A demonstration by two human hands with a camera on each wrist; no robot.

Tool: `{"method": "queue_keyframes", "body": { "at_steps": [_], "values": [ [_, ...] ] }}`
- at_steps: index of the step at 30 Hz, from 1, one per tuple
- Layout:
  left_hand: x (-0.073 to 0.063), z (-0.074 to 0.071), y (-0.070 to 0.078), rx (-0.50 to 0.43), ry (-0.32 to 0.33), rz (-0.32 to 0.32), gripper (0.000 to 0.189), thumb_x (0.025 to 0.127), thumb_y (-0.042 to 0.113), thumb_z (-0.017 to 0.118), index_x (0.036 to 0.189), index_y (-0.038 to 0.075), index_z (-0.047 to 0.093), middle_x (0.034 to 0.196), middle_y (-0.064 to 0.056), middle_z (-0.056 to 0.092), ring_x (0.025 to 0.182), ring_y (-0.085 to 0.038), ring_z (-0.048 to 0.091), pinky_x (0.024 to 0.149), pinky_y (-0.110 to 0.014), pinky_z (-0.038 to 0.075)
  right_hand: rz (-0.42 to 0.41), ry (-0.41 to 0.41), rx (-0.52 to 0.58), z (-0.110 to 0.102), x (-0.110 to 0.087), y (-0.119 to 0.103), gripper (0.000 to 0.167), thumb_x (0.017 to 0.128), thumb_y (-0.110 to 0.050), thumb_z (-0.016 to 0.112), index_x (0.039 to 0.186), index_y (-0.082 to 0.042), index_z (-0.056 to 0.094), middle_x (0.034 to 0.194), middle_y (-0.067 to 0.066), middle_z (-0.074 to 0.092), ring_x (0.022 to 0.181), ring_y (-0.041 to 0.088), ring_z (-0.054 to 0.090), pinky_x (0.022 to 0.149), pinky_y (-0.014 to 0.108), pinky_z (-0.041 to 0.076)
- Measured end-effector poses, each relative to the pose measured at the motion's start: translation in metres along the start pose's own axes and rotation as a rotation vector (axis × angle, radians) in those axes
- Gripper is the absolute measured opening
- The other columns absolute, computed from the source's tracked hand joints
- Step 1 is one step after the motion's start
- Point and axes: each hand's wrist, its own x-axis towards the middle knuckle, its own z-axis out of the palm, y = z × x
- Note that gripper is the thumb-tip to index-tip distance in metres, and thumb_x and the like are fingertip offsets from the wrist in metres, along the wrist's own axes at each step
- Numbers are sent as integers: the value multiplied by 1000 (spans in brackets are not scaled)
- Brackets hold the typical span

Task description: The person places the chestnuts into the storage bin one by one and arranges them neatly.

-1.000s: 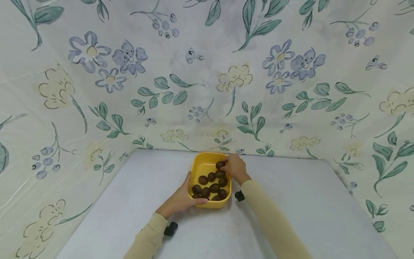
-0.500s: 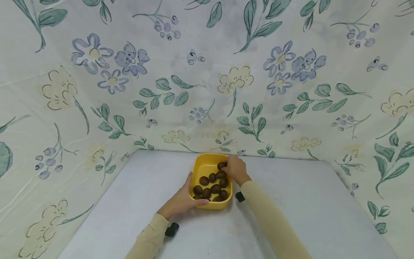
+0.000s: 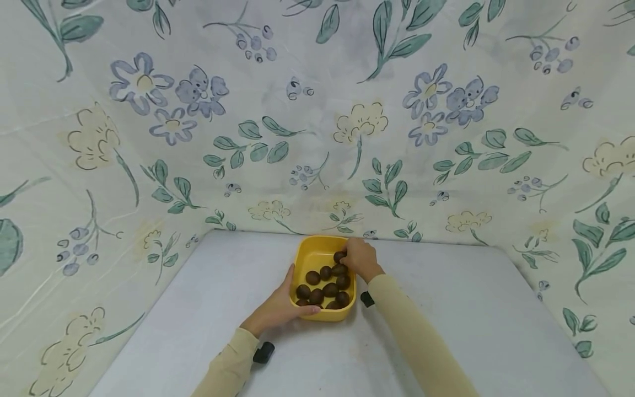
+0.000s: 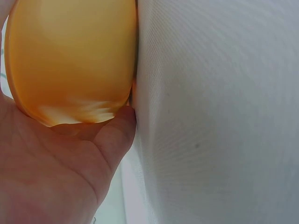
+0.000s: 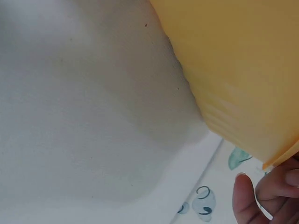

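Note:
A yellow plastic box [image 3: 310,245] stands on the table with several dark brown, round to egg-shaped pieces [image 3: 316,296] in it. They look like nuts or small fruits; the kind cannot be told. My left hand [image 3: 278,306] holds the box at its near left corner, thumb along the front wall. In the left wrist view that hand [image 4: 51,172] lies against the box's outer wall [image 4: 74,51]. Over the far right corner, my right hand [image 3: 362,258] pinches one brown piece [image 3: 339,257], partly hidden by the fingers. The right wrist view shows only some fingers [image 5: 280,186] beside the rim.
A white table [image 3: 446,309] surrounds the box. Behind it and at both sides hangs a flower-patterned cloth [image 3: 317,110], meeting the table's back edge close to the box. Black wrist cameras sit under the left cuff [image 3: 263,352] and right cuff [image 3: 367,299].
My right hand and the brown piece it pinches have shifted slightly lower, toward the other pieces. The left hand and the box keep their place; the whole view moved a little.

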Motion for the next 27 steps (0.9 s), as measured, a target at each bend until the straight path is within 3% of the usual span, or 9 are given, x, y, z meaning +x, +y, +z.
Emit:
{"method": "queue_keyframes", "body": {
  "at_steps": [5, 12, 19, 27],
  "values": [
    [-2, -1, 0, -8, -1, 5, 138, 75, 55, 88, 167, 15, -6, 174, -18, 17, 159, -42, 25, 126, -64, 26, 0, -1, -7, -1, -1, -2, 16, 88, -22, 83, 81, -11, 73, 79, 1, 70, 71, 18, 62, 70, 37, 55],
    [-3, -2, 0, -9, -3, 8, 138, 75, 55, 88, 167, 15, -6, 174, -18, 17, 159, -42, 26, 126, -64, 26, 16, -21, 3, 1, -1, -5, 22, 89, -23, 82, 75, -12, 69, 73, 0, 66, 69, 19, 59, 67, 35, 50],
    [-3, -1, -2, -12, -7, 31, 138, 76, 53, 88, 167, 13, -8, 173, -19, 17, 158, -42, 26, 126, -63, 26, 22, -13, -25, 4, -2, -6, 17, 90, -26, 81, 89, -10, 73, 88, 3, 70, 78, 21, 63, 80, 41, 58],
    [-1, -1, -2, -3, -3, 25, 137, 75, 56, 88, 167, 17, -6, 174, -17, 18, 158, -40, 27, 126, -63, 26, 35, -28, -6, 4, -4, -5, 15, 93, -24, 77, 97, -9, 76, 86, 3, 71, 75, 20, 62, 75, 36, 56]
  ]
}}
